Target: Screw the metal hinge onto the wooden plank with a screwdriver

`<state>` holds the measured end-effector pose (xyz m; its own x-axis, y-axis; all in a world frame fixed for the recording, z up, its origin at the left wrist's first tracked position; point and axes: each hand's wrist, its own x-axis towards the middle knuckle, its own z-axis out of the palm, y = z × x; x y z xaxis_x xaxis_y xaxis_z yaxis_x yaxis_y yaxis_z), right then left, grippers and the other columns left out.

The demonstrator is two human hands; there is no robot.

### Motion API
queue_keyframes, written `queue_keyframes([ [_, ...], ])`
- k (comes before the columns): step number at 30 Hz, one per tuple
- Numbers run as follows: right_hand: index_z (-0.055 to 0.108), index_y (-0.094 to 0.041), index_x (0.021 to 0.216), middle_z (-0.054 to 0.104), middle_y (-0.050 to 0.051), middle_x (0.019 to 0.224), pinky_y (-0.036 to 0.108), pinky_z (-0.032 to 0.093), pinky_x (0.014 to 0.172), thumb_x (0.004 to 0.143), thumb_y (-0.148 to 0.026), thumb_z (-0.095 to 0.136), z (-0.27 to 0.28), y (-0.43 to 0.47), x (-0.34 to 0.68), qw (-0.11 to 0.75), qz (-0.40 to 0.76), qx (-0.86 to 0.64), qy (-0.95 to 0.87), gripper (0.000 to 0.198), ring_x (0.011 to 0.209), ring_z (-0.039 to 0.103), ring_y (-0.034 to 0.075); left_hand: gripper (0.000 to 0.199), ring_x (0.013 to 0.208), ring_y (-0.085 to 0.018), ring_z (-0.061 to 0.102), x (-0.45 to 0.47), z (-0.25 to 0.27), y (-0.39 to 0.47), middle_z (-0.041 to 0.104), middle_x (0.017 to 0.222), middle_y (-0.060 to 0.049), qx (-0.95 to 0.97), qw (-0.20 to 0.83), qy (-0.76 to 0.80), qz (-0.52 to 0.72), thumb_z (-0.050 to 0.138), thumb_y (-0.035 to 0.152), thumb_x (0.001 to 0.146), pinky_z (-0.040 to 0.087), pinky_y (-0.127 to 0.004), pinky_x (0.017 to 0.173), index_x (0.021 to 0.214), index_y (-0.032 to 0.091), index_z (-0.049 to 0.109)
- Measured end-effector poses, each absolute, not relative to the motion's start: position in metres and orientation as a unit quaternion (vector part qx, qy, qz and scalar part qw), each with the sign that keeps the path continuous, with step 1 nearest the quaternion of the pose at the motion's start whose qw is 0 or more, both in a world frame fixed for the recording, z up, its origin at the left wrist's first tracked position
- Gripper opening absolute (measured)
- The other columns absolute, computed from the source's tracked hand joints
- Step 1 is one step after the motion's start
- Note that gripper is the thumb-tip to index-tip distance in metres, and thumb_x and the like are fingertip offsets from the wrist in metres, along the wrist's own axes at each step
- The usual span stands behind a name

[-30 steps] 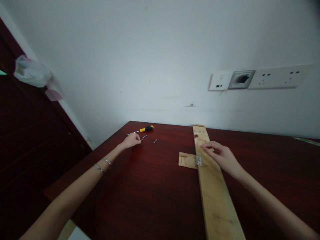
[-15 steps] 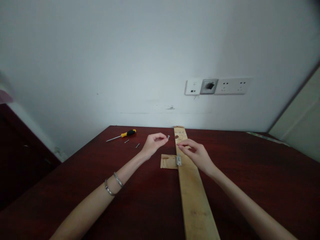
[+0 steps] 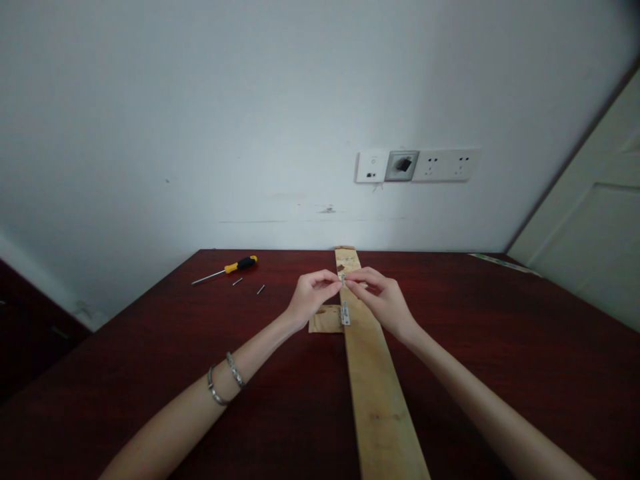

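Note:
Over the long wooden board (image 3: 377, 400), my left hand (image 3: 313, 300) pinches a small silver screw (image 3: 343, 279) between thumb and fingers. From the other side my right hand (image 3: 385, 301) closes its thumb and fingertips on the same screw, so the tips of both hands nearly meet. Below them a metal hinge (image 3: 345, 314) lies at the board's left edge, with one leaf on the board. Beside it a short wooden piece (image 3: 325, 320) sits against the board, partly behind my left hand.
A yellow and black screwdriver (image 3: 240, 265) lies at the back left of the dark red table (image 3: 280, 427). Two more screws (image 3: 237, 281) rest near it. Behind the table stands a white wall with sockets (image 3: 445, 165). A thin strip (image 3: 505, 263) lies at the back right.
My right hand has moved to the screw in my left hand, and the two hands have come together over the board. The view has shifted slightly to the right.

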<state>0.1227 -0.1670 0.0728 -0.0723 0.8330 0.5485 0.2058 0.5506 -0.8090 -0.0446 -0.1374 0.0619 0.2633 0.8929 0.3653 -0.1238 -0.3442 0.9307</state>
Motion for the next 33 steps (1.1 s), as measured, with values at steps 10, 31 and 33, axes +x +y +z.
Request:
queue_keyframes([
  [10,0.073,-0.024,0.076,0.068,0.005,0.087,0.031,0.052,0.069,0.075,-0.038,0.071,0.075,-0.167,0.123,0.575,0.293,-0.379,-0.663,0.015,0.086,0.063,0.02,0.022,0.077,-0.015,0.059,-0.042,0.06,-0.14,0.066,0.08,-0.004,0.634,0.494,0.303,0.513,0.073,0.033,0.07,0.047,-0.026,0.074,0.075,0.012,0.068],
  [31,0.073,-0.017,0.074,0.072,0.005,0.073,0.027,0.046,0.057,0.071,-0.044,0.071,0.027,-0.16,0.147,0.513,0.307,-0.478,-0.643,0.027,0.064,0.062,0.017,0.022,0.073,-0.012,0.058,-0.06,0.041,-0.105,0.066,0.08,-0.006,0.509,0.54,0.371,0.558,0.069,0.031,0.069,0.049,-0.023,0.063,0.079,0.012,0.073],
  [33,0.073,-0.017,0.074,0.073,0.006,0.073,0.027,0.047,0.055,0.072,-0.045,0.069,0.017,-0.16,0.148,0.505,0.3,-0.493,-0.642,0.028,0.062,0.062,0.017,0.024,0.072,-0.012,0.057,-0.064,0.038,-0.101,0.065,0.08,-0.006,0.493,0.545,0.381,0.562,0.069,0.032,0.067,0.048,-0.022,0.062,0.078,0.011,0.073],
])
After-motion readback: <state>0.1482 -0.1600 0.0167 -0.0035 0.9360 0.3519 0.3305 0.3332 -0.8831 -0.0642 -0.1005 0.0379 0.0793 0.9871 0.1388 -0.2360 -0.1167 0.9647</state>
